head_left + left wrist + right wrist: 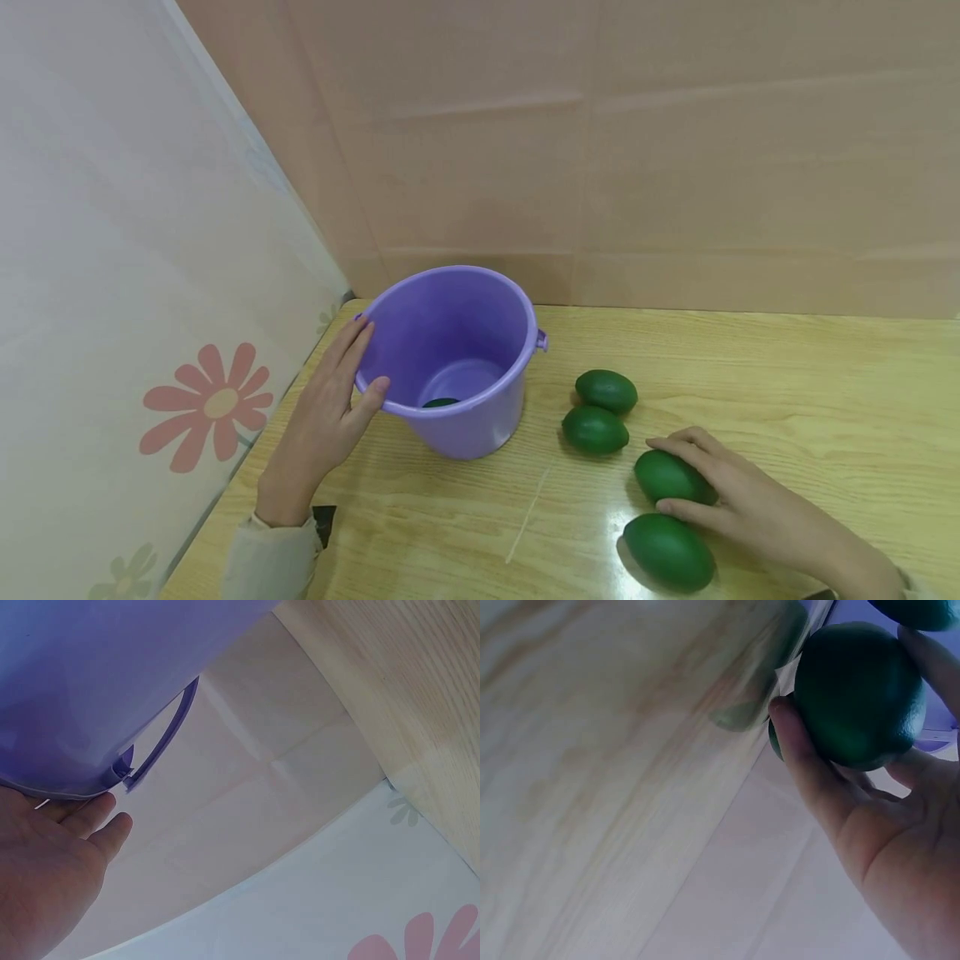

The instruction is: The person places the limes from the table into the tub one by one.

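Note:
My left hand (326,408) rests at the left rim of a purple bucket (487,425), its fingers and thumb spread along the edge. Inside the bucket, a sliver of a green fruit (441,402) shows above the near rim. On the right, my right hand (731,487) holds a green lemon-shaped fruit (671,477) between thumb and fingers, low over the table; the right wrist view shows the same fruit (859,694) large in the grip. Another such fruit (669,552) lies just in front of the thumb. Two more, a far one (606,391) and a nearer one (595,430), lie together beside the bucket.
The wood-grain table (810,392) meets a tan paper-like backdrop (675,167) behind the bucket. A pale wall covering with a red flower (221,404) borders the left edge. The bucket's handle (169,735) hangs at its side in the left wrist view.

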The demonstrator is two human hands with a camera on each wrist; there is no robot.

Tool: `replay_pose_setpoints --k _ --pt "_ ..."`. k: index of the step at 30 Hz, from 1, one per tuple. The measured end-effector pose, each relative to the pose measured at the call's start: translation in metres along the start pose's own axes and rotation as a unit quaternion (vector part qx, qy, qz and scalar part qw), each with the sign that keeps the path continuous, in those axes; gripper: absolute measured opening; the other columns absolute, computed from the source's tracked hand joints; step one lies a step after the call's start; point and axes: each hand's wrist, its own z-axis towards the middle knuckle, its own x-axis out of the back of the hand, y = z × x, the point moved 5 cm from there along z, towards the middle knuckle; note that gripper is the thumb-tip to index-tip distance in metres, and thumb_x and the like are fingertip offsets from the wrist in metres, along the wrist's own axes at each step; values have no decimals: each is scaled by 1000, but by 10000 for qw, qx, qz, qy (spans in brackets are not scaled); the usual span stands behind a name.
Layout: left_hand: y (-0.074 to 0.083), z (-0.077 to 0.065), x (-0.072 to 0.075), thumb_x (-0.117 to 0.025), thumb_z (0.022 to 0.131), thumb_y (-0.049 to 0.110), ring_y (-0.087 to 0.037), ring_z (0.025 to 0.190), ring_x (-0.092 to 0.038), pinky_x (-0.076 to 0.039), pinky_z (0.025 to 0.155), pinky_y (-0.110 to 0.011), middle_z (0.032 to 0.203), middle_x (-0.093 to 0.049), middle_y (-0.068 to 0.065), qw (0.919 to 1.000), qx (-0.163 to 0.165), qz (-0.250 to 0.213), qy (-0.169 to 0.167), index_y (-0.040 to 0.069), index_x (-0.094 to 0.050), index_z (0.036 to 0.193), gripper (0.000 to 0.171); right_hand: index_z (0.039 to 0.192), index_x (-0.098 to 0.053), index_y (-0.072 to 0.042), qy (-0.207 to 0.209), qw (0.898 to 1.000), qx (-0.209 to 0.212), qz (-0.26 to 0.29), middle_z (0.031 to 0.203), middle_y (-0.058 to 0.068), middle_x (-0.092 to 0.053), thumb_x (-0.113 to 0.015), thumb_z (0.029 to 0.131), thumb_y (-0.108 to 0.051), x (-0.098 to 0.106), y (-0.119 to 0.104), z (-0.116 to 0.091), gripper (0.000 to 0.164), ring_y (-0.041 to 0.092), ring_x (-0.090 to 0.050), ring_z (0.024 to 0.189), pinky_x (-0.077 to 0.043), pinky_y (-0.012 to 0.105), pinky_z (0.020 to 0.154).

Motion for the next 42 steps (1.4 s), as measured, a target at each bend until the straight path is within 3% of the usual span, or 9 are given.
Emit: replay_pose_setpoints --k 8,16,28,34,42 --pt "0 1 -1 -52 101 30 -33 151 -25 -30 115 -61 164 -24 -10 10000 -59 -26 25 6 -31 155 63 135 -54 -22 369 9984 300 318 126 -11 -57 -78 84 -35 6 -5 0 58 -6 -55 99 -51 19 75" --pt "1 0 -1 -53 101 29 -33 151 -25 -30 115 -61 164 -25 -10 9999 -87 -35 49 5 -31 155 63 138 -50 -17 274 9935 294 1061 125 -2 -59 -76 87 -25 8 -10 1 58 -5 -55 94 -52 20 64" --pt "0 -1 0 -53 101 29 -32 151 -24 -30 114 -61 164 -24 -9 10000 -58 -42 43 7 -30 156 64 136 -48 -34 595 9948 335 757 123 -12 -57 -78 86 -28 22 -27 9 58 -4 -57 95 -53 20 69" --pt "-1 -1 -1 -53 101 30 -32 151 -24 -30 114 -62 164 -24 -9 10000 -33 -37 29 8 -29 156 64 138 -47 -33 677 9938 561 675 125 -12 -57 -79 85 -25 29 -34 14 62 -3 -57 101 -54 19 73" --pt "0 0 0 -53 101 30 -33 151 -24 -30 114 -62 164 -24 -10 10000 -55 3 28 7 -30 156 64 139 -48 -30 681 9945 541 581 127 -10 -56 -77 87 -26 35 -43 20 60 -2 -57 103 -55 21 76"
